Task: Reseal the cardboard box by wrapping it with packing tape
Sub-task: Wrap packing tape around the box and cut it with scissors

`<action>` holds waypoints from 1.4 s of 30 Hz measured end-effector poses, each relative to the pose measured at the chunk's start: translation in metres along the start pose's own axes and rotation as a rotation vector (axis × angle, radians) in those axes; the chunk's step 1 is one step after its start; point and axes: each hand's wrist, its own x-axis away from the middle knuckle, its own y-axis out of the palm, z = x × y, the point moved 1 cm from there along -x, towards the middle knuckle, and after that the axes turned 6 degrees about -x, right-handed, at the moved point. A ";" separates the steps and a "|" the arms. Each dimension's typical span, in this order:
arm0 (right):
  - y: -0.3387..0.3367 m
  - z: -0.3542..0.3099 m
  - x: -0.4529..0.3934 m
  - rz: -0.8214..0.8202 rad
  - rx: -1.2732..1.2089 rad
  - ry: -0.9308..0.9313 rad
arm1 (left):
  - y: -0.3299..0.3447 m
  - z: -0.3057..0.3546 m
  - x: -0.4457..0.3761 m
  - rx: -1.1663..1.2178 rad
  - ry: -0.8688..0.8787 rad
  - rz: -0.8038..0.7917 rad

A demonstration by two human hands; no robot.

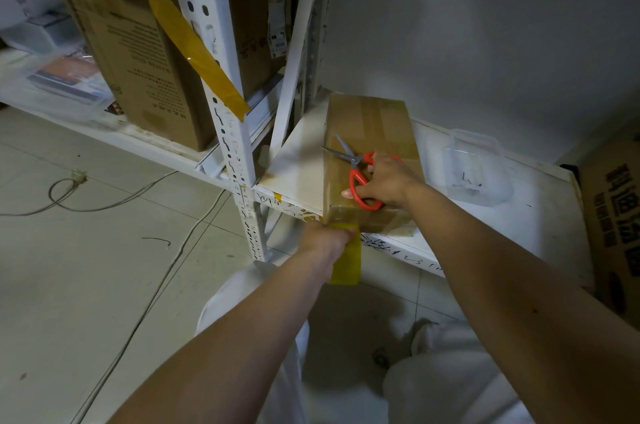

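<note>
Taping up the box (372, 132).
Left hand (327, 238) gripping yellow tape (348, 264) at near end; right hand (382, 181) holding open scissors (360, 174); cutting left.

Hidden behind the left hand (327, 236): the upper end of the yellow tape strip (348, 264), so where it meets the cardboard box (372, 132) cannot be told, nor how the fingers lie on it. Covered by the right hand (384, 181): part of the red scissors (358, 177) handles and the near top of the box. Cut off by the right edge: the printed carton (614, 215); blurred at far left: the clear packets (65, 77) on the shelf (301, 163); too small to tell: the dark bits inside the clear plastic container (476, 170).
</note>
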 end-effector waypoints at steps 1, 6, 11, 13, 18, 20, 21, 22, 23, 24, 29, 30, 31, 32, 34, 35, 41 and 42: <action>0.000 0.000 -0.001 -0.003 0.000 0.002 | 0.000 0.001 -0.001 -0.014 -0.020 0.019; 0.000 0.002 -0.003 -0.007 -0.021 0.011 | 0.001 0.004 -0.006 -0.059 -0.066 0.041; 0.001 0.003 -0.004 -0.003 -0.028 0.016 | 0.001 -0.010 -0.010 -0.095 0.015 0.028; 0.000 0.004 -0.004 -0.006 -0.046 0.008 | 0.000 -0.014 -0.011 -0.068 0.096 0.018; -0.002 0.007 0.000 0.022 -0.037 -0.066 | -0.001 -0.017 -0.018 0.044 0.112 -0.067; -0.009 0.011 0.007 0.028 -0.170 -0.141 | -0.002 -0.014 -0.020 0.057 0.095 -0.071; -0.015 0.013 0.012 0.020 -0.261 -0.168 | -0.002 -0.013 -0.021 0.057 0.093 -0.076; -0.024 0.014 0.018 -0.009 -0.350 -0.181 | -0.003 -0.011 -0.021 0.049 0.090 -0.083; -0.033 0.016 0.026 -0.063 -0.435 -0.184 | -0.003 -0.010 -0.022 0.044 0.087 -0.088; -0.042 0.017 0.033 -0.138 -0.502 -0.187 | -0.004 -0.009 -0.022 0.036 0.086 -0.096; -0.060 0.036 0.056 -0.584 -0.414 -0.145 | -0.008 -0.008 -0.024 0.017 0.074 -0.143; -0.057 0.041 0.059 -0.654 -0.337 -0.110 | -0.009 -0.009 -0.023 0.017 0.071 -0.157; -0.053 0.047 0.063 -0.714 -0.247 -0.070 | -0.010 -0.010 -0.023 0.024 0.064 -0.171; -0.048 0.052 0.065 -0.760 -0.164 -0.028 | -0.010 -0.010 -0.022 0.025 0.057 -0.182; -0.038 0.058 0.069 -0.795 -0.046 0.052 | -0.012 -0.010 -0.022 -0.009 0.051 -0.199; -0.034 0.061 0.069 -0.785 -0.013 0.084 | -0.013 -0.009 -0.022 -0.037 0.045 -0.208; -0.018 0.062 0.059 -0.754 0.076 0.115 | -0.018 -0.009 -0.024 -0.078 0.053 -0.268; -0.017 0.061 0.056 -0.737 0.075 0.112 | -0.019 -0.009 -0.024 -0.080 0.053 -0.278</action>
